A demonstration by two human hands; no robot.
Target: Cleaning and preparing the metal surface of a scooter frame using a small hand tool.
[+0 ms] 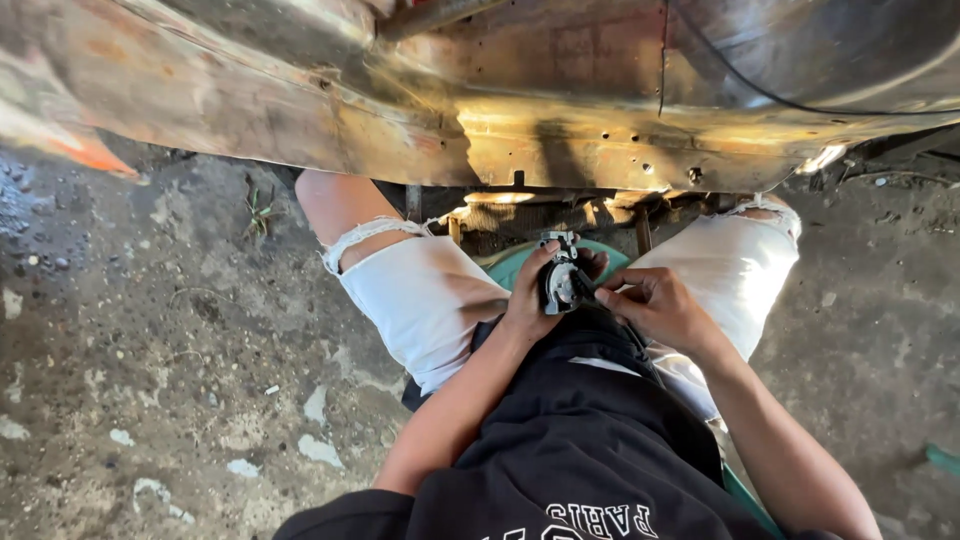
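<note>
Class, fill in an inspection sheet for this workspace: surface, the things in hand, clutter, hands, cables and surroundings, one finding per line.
Surface: rough concrete floor, stained, with pale chips of debris.
Things in hand: small black and silver tool, held over the lap; its exact kind cannot be told.
Clutter: pebbles and a small weed on the floor near the left knee.
Hands: left hand wraps the tool; right hand has its fingers at the tool's side.
Cables: a thin dark line runs across the panel; cable or seam cannot be told.
Surroundings: bare, rusty metal body panel just ahead; person sits on a green seat in torn white shorts.
</note>
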